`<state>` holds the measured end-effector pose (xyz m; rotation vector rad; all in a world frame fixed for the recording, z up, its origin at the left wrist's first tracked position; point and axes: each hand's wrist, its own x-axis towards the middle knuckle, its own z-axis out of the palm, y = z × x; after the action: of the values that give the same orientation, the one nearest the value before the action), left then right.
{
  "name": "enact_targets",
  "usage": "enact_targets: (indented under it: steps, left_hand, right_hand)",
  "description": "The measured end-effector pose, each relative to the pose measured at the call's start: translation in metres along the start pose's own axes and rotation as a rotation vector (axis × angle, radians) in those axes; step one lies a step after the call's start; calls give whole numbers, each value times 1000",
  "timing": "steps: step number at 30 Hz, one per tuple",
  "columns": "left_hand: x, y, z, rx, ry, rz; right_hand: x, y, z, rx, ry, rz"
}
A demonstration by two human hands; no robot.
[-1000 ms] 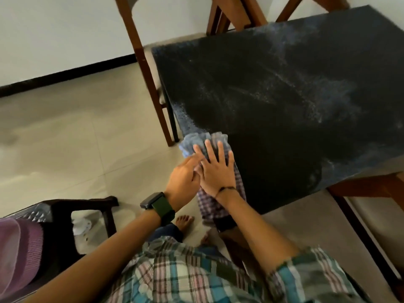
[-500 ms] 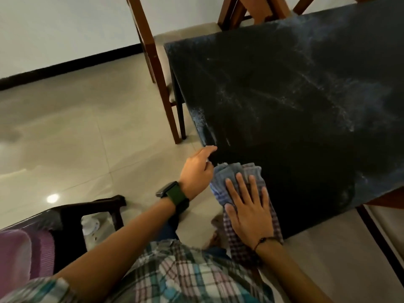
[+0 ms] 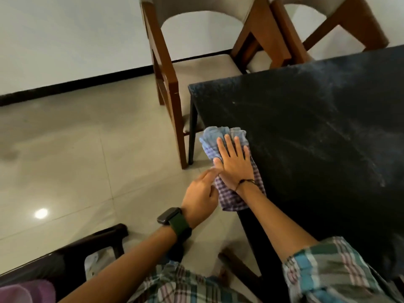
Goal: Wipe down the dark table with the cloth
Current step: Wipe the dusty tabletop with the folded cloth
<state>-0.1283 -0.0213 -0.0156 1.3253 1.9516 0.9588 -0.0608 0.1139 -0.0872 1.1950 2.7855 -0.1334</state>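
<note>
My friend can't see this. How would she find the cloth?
Look at the dark table and follow its left edge toward the person. The cloth lies there, hanging partly over that edge, under the flat right hand. It is the only soft checked thing on the table, blue and purple.

we read no text, label, brand, number or sign anywhere. the watch at seven o'clock shows us only a dark blank face, and the checked cloth near the centre carries a woven pattern but no lettering.
</note>
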Motion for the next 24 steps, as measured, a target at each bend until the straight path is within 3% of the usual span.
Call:
enact_targets:
  steps: [7, 10, 15, 24]
  left_hand:
    - [29, -9, -17, -47, -109, -24]
    - [37, -9, -19, -59, -137, 20]
    - [38, -11, -30, -78, -109, 37]
    - [70, -22, -58, -12, 58, 5]
  right_hand:
    - [-192, 17, 36, -61, 84, 174]
    - [-200, 15, 37, -63, 53, 233]
    - [-122, 2, 26, -43, 104, 192]
    - [138, -43, -20, 4, -9, 143]
